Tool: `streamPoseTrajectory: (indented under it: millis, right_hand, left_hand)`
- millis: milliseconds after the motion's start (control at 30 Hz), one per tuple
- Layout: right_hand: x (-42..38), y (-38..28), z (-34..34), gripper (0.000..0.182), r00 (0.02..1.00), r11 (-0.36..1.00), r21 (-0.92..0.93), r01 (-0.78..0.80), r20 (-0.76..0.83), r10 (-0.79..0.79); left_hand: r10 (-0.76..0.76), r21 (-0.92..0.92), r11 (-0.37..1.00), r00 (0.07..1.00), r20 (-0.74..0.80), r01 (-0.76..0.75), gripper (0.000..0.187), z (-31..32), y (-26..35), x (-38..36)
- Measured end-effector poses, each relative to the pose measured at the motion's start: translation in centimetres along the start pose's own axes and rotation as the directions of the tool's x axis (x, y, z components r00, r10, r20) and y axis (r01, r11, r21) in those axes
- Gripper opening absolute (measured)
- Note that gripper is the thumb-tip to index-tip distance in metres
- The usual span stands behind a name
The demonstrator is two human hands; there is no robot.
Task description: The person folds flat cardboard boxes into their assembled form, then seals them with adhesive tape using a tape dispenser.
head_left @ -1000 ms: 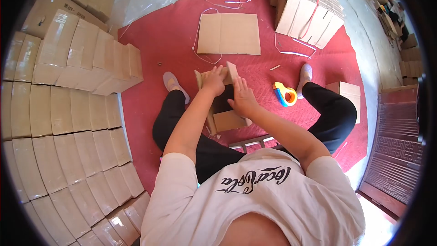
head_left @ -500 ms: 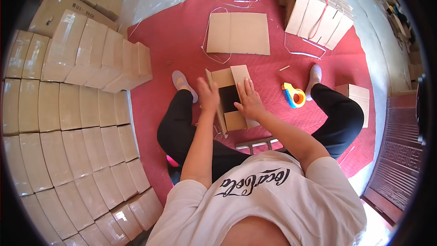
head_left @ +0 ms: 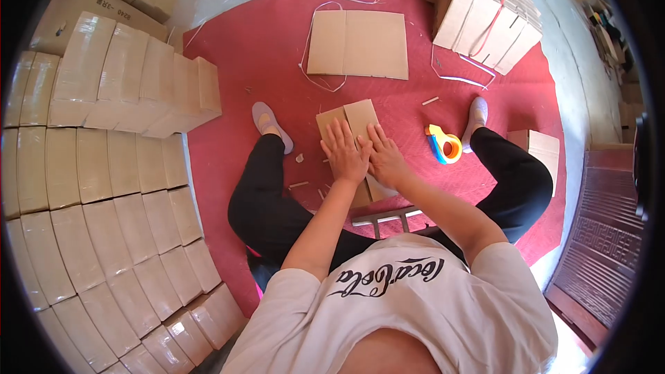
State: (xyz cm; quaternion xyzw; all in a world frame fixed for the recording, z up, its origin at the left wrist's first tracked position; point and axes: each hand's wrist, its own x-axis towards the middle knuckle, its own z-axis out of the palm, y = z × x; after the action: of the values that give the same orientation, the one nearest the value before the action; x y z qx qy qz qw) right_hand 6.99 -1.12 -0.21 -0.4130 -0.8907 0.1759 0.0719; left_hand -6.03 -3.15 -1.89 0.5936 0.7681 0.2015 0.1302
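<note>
Between my feet stands a small cardboard box (head_left: 359, 116), its two long top flaps folded down and nearly meeting along the middle. My left hand (head_left: 344, 155) lies flat on the left flap with the fingers stretched out. On the right flap rests my right hand (head_left: 386, 158), also flat, its thumb side touching my left hand. Neither hand grips anything. The inside of the box is hidden under the flaps. To the right of the box, a yellow and blue tape dispenser (head_left: 444, 145) lies on the red mat (head_left: 263, 41).
Stacked taped boxes (head_left: 97, 166) form a wall on the left. A flat cardboard sheet (head_left: 358, 43) lies ahead, beside loose strapping. Bundled flat cartons (head_left: 485, 21) stand at the upper right. Another box (head_left: 539, 149) sits by my right leg, and a low stool (head_left: 388, 221) is in front of me.
My left hand has swung the left flap inward and down onto the box, covering the dark opening. My right hand has stayed on the right flap.
</note>
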Motion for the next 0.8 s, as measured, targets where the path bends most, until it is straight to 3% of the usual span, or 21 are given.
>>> streamPoseTrajectory:
  millis: [100,233,333,433,533,600,633,667,700,733,800]
  right_hand:
    - [0.5,0.0,0.8,0.057,1.000,0.994,-0.106,0.015,-0.007,-0.016]
    - [0.6,0.3,1.7,0.058,0.999,0.993,-0.116,0.028,-0.025,-0.032]
    - [0.7,0.9,0.7,0.053,0.997,0.998,0.015,0.054,-0.061,-0.053]
    - [3.2,2.4,-3.3,0.048,0.985,0.989,0.001,0.147,0.087,-0.147]
    - [9.8,2.5,-4.0,0.043,0.995,0.992,0.075,0.100,-0.022,-0.099]
    - [13.6,1.3,-1.7,0.038,0.922,0.948,-0.008,0.318,-0.232,-0.311]
    - [14.4,0.5,-0.9,0.038,0.920,0.945,0.001,0.327,-0.231,-0.318]
    - [15.3,-0.2,-0.2,0.035,0.977,0.975,0.061,0.211,0.014,-0.213]
    - [15.7,-0.4,0.8,0.033,0.958,0.993,0.090,0.078,0.269,-0.100]
    - [16.0,0.0,1.5,0.033,0.955,0.992,0.097,0.080,0.277,-0.104]
    - [15.9,0.9,1.4,0.032,0.905,0.948,0.002,0.319,0.295,-0.305]
  left_hand:
    - [-0.009,0.061,0.998,0.998,0.069,0.005,0.074,-0.8,0.6,0.2]
    - [-0.006,0.109,0.994,0.996,0.088,-0.003,0.072,-0.7,0.6,0.4]
    - [-0.003,0.117,0.993,0.997,0.081,-0.007,0.069,-0.4,0.2,0.3]
    - [-0.006,0.144,0.990,0.997,0.076,-0.005,0.066,-0.1,0.1,0.6]
    - [-0.006,0.154,0.988,0.997,0.081,-0.007,0.064,0.0,0.2,0.4]
    - [-0.011,0.157,0.988,0.996,0.087,-0.003,0.064,-0.4,0.0,0.3]
    - [0.002,0.151,0.988,0.995,0.099,-0.017,0.063,-0.4,0.0,0.2]
    - [0.014,0.143,0.989,0.994,0.109,-0.030,0.063,-0.4,0.0,0.3]
    - [0.005,0.110,0.994,0.996,0.094,-0.015,0.062,-0.9,0.2,0.4]
    - [-0.004,0.112,0.994,0.995,0.100,-0.007,0.062,-1.0,0.0,0.5]
    - [0.020,0.088,0.996,0.990,0.141,-0.033,0.055,-1.0,0.0,0.4]
